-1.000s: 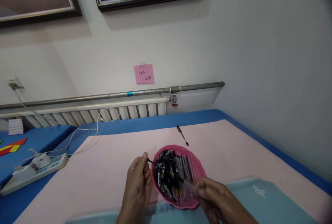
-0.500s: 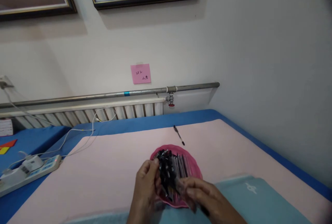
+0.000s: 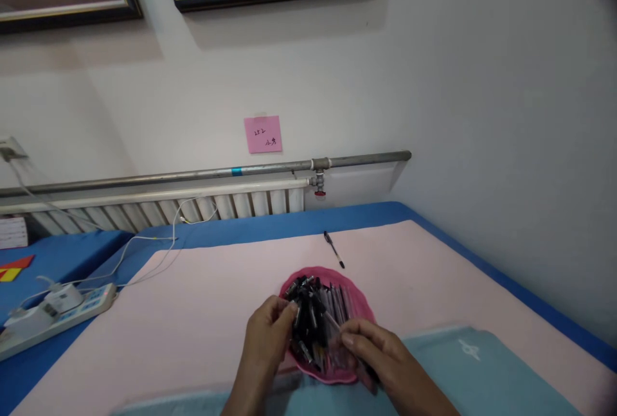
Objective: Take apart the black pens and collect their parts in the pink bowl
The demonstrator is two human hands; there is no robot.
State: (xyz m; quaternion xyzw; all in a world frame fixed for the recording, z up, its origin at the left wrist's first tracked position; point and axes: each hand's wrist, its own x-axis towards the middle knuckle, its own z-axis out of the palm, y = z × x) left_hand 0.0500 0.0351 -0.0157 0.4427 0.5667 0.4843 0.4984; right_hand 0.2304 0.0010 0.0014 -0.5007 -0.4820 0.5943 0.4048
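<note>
A pink scalloped basket (image 3: 364, 300) holds black pen parts (image 3: 311, 319) with silvery tips on its left side and slim clear tubes (image 3: 343, 300) on its right. At the basket's left edge, my left hand (image 3: 267, 339) is closed, thumb against fingers, beside the black parts; whatever it pinches blends in with them. Over the right front of the basket, my right hand (image 3: 376, 352) grips a clear pen barrel (image 3: 331, 322) that points up and left towards the black parts. A dark end shows below that hand's fingers.
Behind the basket, a black-and-clear pen (image 3: 334, 250) lies on the pink sheet (image 3: 202, 313). A teal cloth (image 3: 486, 364) covers the near edge. To the left is a power strip (image 3: 91, 307) with plugs and white cables. A radiator (image 3: 241, 202) and pipe run along the wall.
My left hand has shifted slightly left. My right hand has turned a little, and the clear barrel in it shows more plainly. The basket and the lone pen stay put.
</note>
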